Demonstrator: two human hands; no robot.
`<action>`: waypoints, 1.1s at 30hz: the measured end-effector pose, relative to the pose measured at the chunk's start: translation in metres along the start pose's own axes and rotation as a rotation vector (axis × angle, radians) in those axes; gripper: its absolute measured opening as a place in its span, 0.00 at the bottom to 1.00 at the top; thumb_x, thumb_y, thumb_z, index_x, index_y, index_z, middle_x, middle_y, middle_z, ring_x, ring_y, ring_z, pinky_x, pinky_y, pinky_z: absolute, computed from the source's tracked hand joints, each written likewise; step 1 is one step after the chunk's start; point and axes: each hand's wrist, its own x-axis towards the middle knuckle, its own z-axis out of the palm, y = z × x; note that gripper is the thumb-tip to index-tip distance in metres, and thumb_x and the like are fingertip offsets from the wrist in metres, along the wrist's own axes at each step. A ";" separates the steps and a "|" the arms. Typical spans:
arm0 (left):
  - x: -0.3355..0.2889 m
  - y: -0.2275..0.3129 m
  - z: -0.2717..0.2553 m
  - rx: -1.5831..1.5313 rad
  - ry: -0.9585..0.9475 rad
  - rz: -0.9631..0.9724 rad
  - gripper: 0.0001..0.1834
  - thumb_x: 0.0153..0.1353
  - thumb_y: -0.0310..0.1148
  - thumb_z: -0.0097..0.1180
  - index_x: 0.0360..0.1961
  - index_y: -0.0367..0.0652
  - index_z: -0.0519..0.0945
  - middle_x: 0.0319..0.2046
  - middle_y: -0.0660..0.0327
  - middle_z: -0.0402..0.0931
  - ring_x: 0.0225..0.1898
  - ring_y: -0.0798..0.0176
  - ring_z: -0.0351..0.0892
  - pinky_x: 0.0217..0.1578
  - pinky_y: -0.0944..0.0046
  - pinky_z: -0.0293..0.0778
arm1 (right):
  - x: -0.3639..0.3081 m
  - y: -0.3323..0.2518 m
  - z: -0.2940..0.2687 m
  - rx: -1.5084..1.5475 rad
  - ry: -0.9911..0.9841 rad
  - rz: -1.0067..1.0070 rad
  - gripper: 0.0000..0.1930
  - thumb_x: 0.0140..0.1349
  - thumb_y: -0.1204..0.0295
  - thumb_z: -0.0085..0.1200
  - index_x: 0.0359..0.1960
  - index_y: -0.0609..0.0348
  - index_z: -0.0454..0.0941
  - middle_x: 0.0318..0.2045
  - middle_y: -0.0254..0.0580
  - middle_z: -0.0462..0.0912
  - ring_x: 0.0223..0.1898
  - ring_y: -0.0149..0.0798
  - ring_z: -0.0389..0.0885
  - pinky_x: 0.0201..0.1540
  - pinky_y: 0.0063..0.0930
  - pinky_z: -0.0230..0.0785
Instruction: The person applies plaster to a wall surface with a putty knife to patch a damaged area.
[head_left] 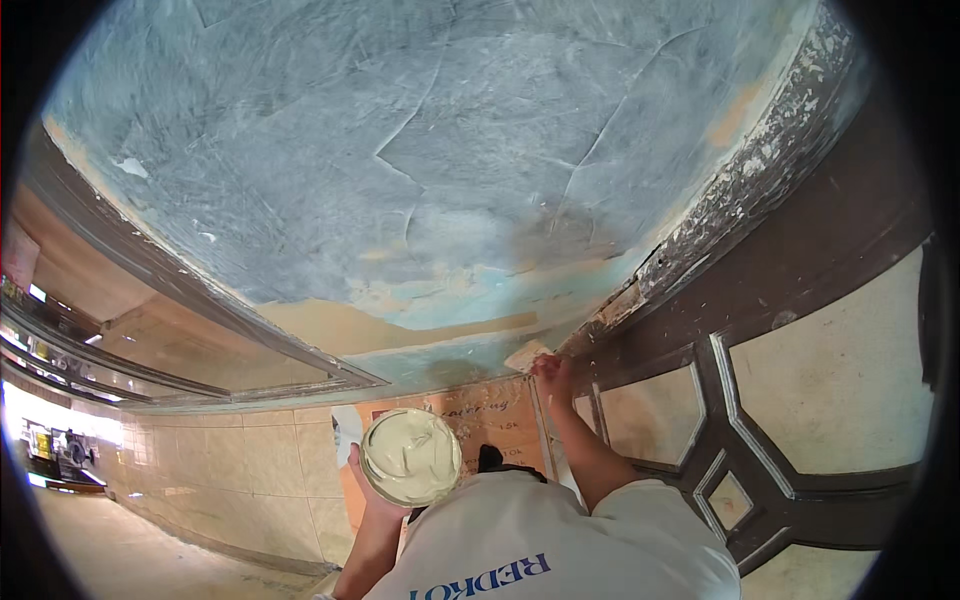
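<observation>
My left hand (368,488) is wrapped round the side of a round open tub (410,457) of creamy pale-green putty. The putty's surface is smeared and ridged. Held in my right hand (552,378) is a putty knife (525,356) with a flat pale blade, close to the lower right of the wall beside the dark frame; whether the blade touches the wall I cannot tell. The wall (480,170) is patchy grey-blue with crack-like lines. Along its lower part runs a smooth tan patch (400,330), above a pale turquoise strip.
A dark door frame with pale panels (820,370) stands close on the right, its edge (745,165) flaking. On the left is a dark-framed window (170,350). An orange board with writing (510,430) and beige tiles (225,460) lie below the wall.
</observation>
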 end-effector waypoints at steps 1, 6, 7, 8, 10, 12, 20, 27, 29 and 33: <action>-0.002 0.000 -0.004 -0.020 0.027 0.027 0.45 0.59 0.72 0.32 0.67 0.51 0.64 0.65 0.55 0.63 0.63 0.47 0.65 0.60 0.41 0.65 | -0.008 -0.021 0.017 0.033 -0.089 0.038 0.19 0.64 0.62 0.56 0.43 0.64 0.64 0.32 0.42 0.82 0.34 0.36 0.83 0.38 0.34 0.74; 0.006 -0.007 0.020 0.027 -0.021 0.016 0.43 0.59 0.70 0.35 0.67 0.53 0.64 0.65 0.56 0.63 0.64 0.48 0.64 0.60 0.42 0.65 | 0.043 -0.046 0.018 -0.256 -0.069 -0.013 0.20 0.63 0.62 0.59 0.45 0.61 0.64 0.33 0.43 0.83 0.36 0.38 0.84 0.37 0.35 0.75; 0.001 -0.005 0.015 0.013 -0.029 0.008 0.43 0.59 0.70 0.35 0.67 0.53 0.63 0.65 0.56 0.62 0.64 0.48 0.64 0.60 0.42 0.65 | 0.045 -0.063 0.027 -0.241 -0.096 -0.010 0.20 0.63 0.62 0.59 0.45 0.61 0.64 0.33 0.43 0.83 0.36 0.38 0.84 0.37 0.35 0.75; -0.004 -0.003 0.011 0.000 -0.036 0.000 0.43 0.59 0.70 0.35 0.67 0.53 0.63 0.65 0.56 0.62 0.64 0.48 0.64 0.60 0.42 0.65 | 0.045 -0.080 0.032 -0.379 -0.069 -0.019 0.16 0.63 0.64 0.58 0.42 0.59 0.65 0.31 0.42 0.82 0.33 0.37 0.83 0.34 0.33 0.75; -0.007 -0.005 0.022 -0.001 -0.037 0.002 0.43 0.59 0.70 0.35 0.67 0.53 0.63 0.65 0.56 0.62 0.64 0.48 0.64 0.60 0.42 0.65 | 0.046 -0.078 0.025 -0.529 -0.005 -0.031 0.13 0.64 0.65 0.57 0.40 0.57 0.66 0.30 0.40 0.82 0.31 0.36 0.82 0.32 0.31 0.75; 0.006 -0.013 0.038 -0.011 -0.075 -0.058 0.43 0.59 0.70 0.35 0.67 0.53 0.63 0.65 0.56 0.62 0.64 0.48 0.64 0.60 0.42 0.65 | 0.044 -0.008 -0.005 0.429 0.021 0.197 0.09 0.66 0.67 0.54 0.38 0.54 0.66 0.26 0.37 0.78 0.26 0.32 0.77 0.26 0.25 0.71; 0.006 -0.017 0.013 0.088 0.031 0.064 0.43 0.60 0.71 0.32 0.67 0.54 0.64 0.65 0.56 0.62 0.64 0.47 0.64 0.60 0.41 0.64 | -0.039 -0.067 0.015 0.430 -0.188 0.578 0.08 0.70 0.69 0.48 0.45 0.49 0.62 0.20 0.35 0.71 0.15 0.27 0.65 0.16 0.21 0.55; 0.005 -0.015 0.033 -0.027 -0.054 -0.061 0.38 0.62 0.67 0.33 0.66 0.57 0.66 0.64 0.60 0.65 0.63 0.50 0.64 0.61 0.43 0.62 | -0.013 -0.099 0.034 0.443 -0.359 0.530 0.13 0.66 0.68 0.56 0.45 0.54 0.64 0.25 0.34 0.73 0.21 0.26 0.70 0.21 0.23 0.62; 0.007 -0.017 0.031 -0.048 -0.007 -0.008 0.38 0.62 0.67 0.35 0.67 0.58 0.65 0.64 0.59 0.64 0.64 0.49 0.63 0.61 0.42 0.62 | -0.017 -0.092 0.045 0.348 -0.411 0.284 0.12 0.66 0.69 0.56 0.44 0.55 0.65 0.26 0.35 0.74 0.23 0.27 0.72 0.22 0.24 0.65; 0.001 -0.015 0.022 -0.111 0.050 0.003 0.43 0.60 0.71 0.33 0.66 0.51 0.65 0.64 0.56 0.64 0.63 0.47 0.65 0.59 0.41 0.65 | -0.035 -0.156 0.087 0.048 -0.524 -0.154 0.08 0.63 0.73 0.56 0.41 0.62 0.73 0.31 0.44 0.79 0.29 0.39 0.80 0.30 0.31 0.71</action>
